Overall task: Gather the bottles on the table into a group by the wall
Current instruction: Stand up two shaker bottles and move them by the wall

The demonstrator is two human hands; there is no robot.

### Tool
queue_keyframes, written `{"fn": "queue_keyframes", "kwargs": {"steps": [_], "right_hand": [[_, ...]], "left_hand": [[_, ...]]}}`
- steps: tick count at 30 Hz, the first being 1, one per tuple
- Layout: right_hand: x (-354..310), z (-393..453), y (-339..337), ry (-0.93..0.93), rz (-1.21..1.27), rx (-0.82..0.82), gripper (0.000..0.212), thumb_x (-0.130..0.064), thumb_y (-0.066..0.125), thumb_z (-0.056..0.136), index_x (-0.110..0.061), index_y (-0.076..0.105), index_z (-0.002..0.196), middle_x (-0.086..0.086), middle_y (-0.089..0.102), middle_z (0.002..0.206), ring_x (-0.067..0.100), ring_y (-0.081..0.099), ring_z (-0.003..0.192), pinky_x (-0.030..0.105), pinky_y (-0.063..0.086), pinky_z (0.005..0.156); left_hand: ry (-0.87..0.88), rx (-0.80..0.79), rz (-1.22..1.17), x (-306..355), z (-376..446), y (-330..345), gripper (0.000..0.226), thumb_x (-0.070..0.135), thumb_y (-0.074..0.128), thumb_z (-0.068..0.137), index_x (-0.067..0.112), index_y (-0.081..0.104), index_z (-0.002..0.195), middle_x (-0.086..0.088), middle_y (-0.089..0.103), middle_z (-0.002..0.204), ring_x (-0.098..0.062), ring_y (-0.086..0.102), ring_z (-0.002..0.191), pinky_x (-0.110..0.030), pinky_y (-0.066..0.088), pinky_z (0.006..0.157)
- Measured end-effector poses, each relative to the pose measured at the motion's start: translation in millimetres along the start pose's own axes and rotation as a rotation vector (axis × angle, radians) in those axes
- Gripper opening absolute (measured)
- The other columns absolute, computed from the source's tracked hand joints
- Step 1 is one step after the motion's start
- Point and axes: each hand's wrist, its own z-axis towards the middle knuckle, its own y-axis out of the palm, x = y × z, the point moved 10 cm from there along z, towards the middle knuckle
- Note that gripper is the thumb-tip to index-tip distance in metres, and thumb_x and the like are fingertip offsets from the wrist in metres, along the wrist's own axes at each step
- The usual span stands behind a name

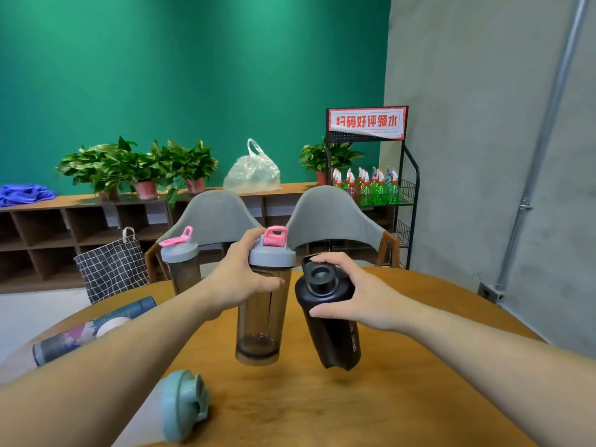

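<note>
My left hand [240, 279] grips a smoky clear shaker bottle [263, 314] with a grey lid and pink cap, held just above the round wooden table [403, 398]. My right hand [361, 298] holds a black bottle [332, 327], tilted and lifted off the table, close beside the first. A second smoky bottle with a grey lid and pink flip cap [180, 262] stands upright at the table's far left edge. A dark blue patterned bottle [87, 330] lies on its side at the left. A bottle with a teal lid [182, 404] lies near me, partly hidden under my left forearm.
Two grey chairs [325, 214] stand behind the table. A checked bag [111, 266] sits on the floor at left. The grey wall [483, 156] rises to the right, with a black rack of green spray bottles [374, 188] beside it. A shelf with plants lines the green wall.
</note>
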Motion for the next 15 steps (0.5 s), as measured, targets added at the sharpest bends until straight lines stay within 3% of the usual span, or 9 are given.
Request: {"fn": "queue_keyframes", "kwargs": {"steps": [5, 10, 15], "right_hand": [[23, -5, -16, 0.027, -0.052, 0.038, 0.071, -0.040, 0.085, 0.073, -0.050, 0.039, 0.127, -0.026, 0.053, 0.122, -0.009, 0.055, 0.110, 0.005, 0.043, 0.084], [69, -13, -59, 0.111, 0.000, 0.137, 0.070, -0.041, 0.082, 0.077, -0.048, 0.034, 0.129, -0.026, 0.050, 0.120, -0.002, 0.054, 0.111, 0.008, 0.041, 0.086], [114, -23, -105, 0.173, 0.019, 0.218, 0.070, -0.041, 0.080, 0.079, -0.048, 0.032, 0.131, -0.021, 0.049, 0.123, 0.004, 0.054, 0.111, 0.011, 0.042, 0.083]], "left_hand": [[0.009, -0.018, -0.018, 7, 11, 21, 0.083, 0.013, 0.083, 0.076, 0.038, 0.035, 0.139, -0.006, 0.047, 0.129, -0.023, 0.055, 0.108, -0.019, 0.050, 0.074], [0.034, -0.029, -0.016, 19, 39, 63, 0.084, 0.012, 0.083, 0.077, 0.036, 0.034, 0.141, -0.003, 0.044, 0.126, -0.016, 0.053, 0.102, -0.009, 0.046, 0.065], [0.042, -0.025, -0.015, 22, 74, 104, 0.084, 0.015, 0.085, 0.075, 0.041, 0.032, 0.136, -0.003, 0.040, 0.131, -0.018, 0.048, 0.113, -0.014, 0.043, 0.072]]}}
